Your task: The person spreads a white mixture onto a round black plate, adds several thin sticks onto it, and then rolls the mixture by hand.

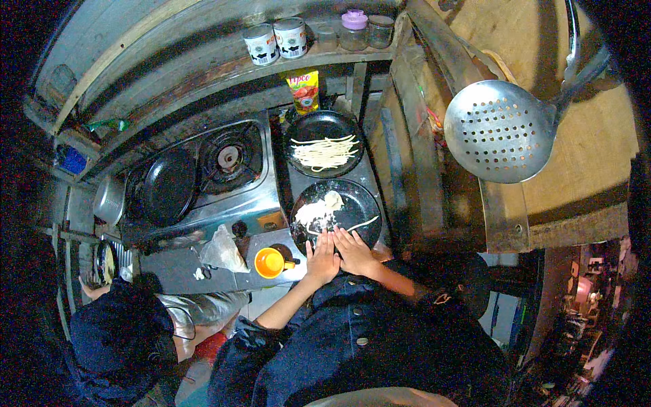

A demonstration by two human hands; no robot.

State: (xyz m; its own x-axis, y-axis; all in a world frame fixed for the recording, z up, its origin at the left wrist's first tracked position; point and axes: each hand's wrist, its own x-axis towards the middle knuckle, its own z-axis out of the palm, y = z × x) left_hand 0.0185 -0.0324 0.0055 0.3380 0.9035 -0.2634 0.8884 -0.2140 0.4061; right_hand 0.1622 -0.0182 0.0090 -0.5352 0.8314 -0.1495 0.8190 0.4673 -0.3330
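My left hand [322,262] and my right hand [355,254] lie side by side, palms down, at the near edge of a dark round plate [363,198]. Neither hand grips anything. A thin strand of pale dough [367,223] sticks out past my right fingers; its other part passes by my fingertips, partly hidden. White flour [309,212] is heaped on the same plate, with a dough lump [333,199] against it. Beyond it, a second dark plate [323,122] carries several thin dough strands [325,153] laid side by side.
Left of the plates stands a gas stove [229,157] with a dark pan [170,185]. An orange cup [269,263] and a plastic bag [224,250] sit nearer. A perforated skimmer [501,132] hangs at right. Another person [119,325] is at lower left. Cans [291,38] line the shelf.
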